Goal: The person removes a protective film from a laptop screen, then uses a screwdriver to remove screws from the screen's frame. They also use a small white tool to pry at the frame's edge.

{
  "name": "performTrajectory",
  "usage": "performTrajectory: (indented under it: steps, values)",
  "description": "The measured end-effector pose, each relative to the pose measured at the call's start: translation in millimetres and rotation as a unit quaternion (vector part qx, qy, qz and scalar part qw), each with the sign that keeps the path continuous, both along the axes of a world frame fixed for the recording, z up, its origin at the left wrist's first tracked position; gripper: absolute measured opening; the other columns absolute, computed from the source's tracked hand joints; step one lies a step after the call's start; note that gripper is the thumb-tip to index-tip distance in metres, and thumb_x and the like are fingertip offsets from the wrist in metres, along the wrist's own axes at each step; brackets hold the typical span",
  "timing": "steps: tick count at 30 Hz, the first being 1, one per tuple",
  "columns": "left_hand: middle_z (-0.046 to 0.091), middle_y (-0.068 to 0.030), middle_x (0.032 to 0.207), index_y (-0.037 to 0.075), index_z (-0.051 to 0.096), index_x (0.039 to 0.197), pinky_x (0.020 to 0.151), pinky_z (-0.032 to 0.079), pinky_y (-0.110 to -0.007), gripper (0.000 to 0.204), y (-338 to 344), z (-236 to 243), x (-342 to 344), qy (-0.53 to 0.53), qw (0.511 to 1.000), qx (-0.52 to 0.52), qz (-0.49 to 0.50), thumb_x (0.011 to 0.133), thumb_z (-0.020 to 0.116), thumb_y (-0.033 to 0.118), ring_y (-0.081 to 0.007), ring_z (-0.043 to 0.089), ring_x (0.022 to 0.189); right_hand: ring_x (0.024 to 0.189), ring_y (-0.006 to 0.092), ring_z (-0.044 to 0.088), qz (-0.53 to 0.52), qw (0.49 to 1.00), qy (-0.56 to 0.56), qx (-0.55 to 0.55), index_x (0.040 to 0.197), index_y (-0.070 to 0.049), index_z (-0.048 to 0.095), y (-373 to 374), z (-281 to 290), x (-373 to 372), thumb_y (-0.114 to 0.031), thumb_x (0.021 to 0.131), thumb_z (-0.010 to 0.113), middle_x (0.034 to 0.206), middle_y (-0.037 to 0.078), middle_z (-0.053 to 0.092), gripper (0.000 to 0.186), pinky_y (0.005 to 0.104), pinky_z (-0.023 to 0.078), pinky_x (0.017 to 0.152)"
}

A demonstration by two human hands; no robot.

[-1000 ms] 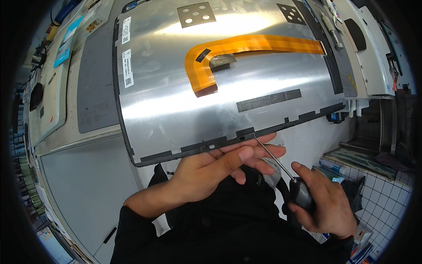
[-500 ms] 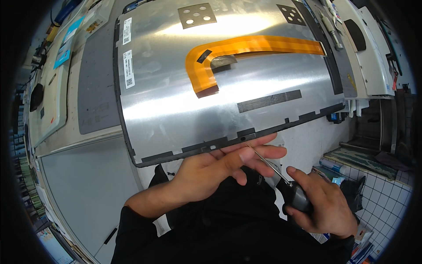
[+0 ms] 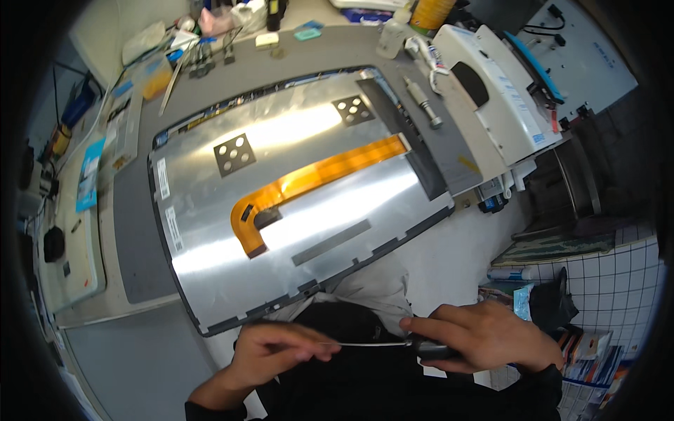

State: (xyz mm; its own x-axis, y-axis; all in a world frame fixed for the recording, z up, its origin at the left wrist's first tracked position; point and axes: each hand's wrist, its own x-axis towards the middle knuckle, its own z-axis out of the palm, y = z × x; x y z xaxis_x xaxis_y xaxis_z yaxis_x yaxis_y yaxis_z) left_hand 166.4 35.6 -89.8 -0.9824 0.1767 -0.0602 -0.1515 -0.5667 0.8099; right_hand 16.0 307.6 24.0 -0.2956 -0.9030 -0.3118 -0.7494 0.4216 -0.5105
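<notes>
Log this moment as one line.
right hand: grips slim tool | left hand: at tool's tip | silver panel: over gray mat, orange ribbon atop

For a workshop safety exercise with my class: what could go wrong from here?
The metal-shafted tool in the right hand has its tip at the left hand; a slip might jab it.
The panel overhangs the desk on the person's side, so a bump could shift it.
The orange ribbon cable lies exposed on the panel and might snag.
</notes>
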Motion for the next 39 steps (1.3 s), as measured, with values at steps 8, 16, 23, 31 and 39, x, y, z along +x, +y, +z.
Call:
performTrajectory:
  steps: [8,16,23,31,39]
  values:
    - [0.074,-0.0165,0.085,0.001,0.075,0.081,0.067,0.056,-0.034,0.013,-29,59,18,0.214,0.96,-0.178,-0.014,0.083,0.074,0.014,-0.0287,0.072,0.074,0.098,0.0339,0.065,-0.325,0.893,0.239,-0.201,0.122,-0.001,0.053,3,6,-94,-0.023,0.083,0.075,0.106,0.021,0.066,0.05,0.0388,0.051,0.086]
    - [0.072,-0.0192,0.089,-0.004,0.069,0.1,0.074,0.059,-0.034,0.014,-67,63,36,0.166,0.929,-0.219,0.247,0.088,0.063,0.001,-0.0258,0.073,0.084,0.094,0.0428,0.064,-0.351,0.843,0.404,-0.048,0.126,0.001,0.05,-41,-32,-229,-0.026,0.086,0.069,0.097,0.028,0.066,0.051,0.048,0.05,0.082]
    - [0.073,-0.0155,0.09,-0.004,0.065,0.112,0.072,0.056,-0.027,0.021,-108,54,23,0.136,0.865,-0.362,0.32,0.093,0.057,0.001,-0.0192,0.072,0.085,0.092,0.0355,0.067,-0.338,0.815,0.468,0.052,0.121,-0.004,0.053,-68,-37,-246,-0.029,0.086,0.07,0.099,0.021,0.066,0.046,0.0459,0.053,0.076]
    - [0.071,-0.0058,0.076,0.001,0.067,0.112,0.054,0.042,-0.017,0.021,-124,49,3,0.118,0.814,-0.457,0.338,0.092,0.059,0.002,-0.0053,0.063,0.066,0.087,0.0293,0.066,-0.269,0.834,0.463,-0.13,0.103,-0.006,0.068,-91,16,-206,-0.017,0.088,0.067,0.095,0.011,0.064,0.018,0.0397,0.052,0.074]
    - [0.067,-0.0045,0.071,0.0,0.068,0.107,0.052,0.039,-0.017,0.019,-127,47,5,0.081,0.838,-0.407,0.355,0.091,0.058,0.002,-0.0048,0.061,0.062,0.089,0.0325,0.067,-0.09,0.912,0.392,-0.08,0.1,-0.008,0.074,-243,12,-237,-0.019,0.088,0.064,0.091,0.014,0.07,0.019,0.042,0.053,0.079]
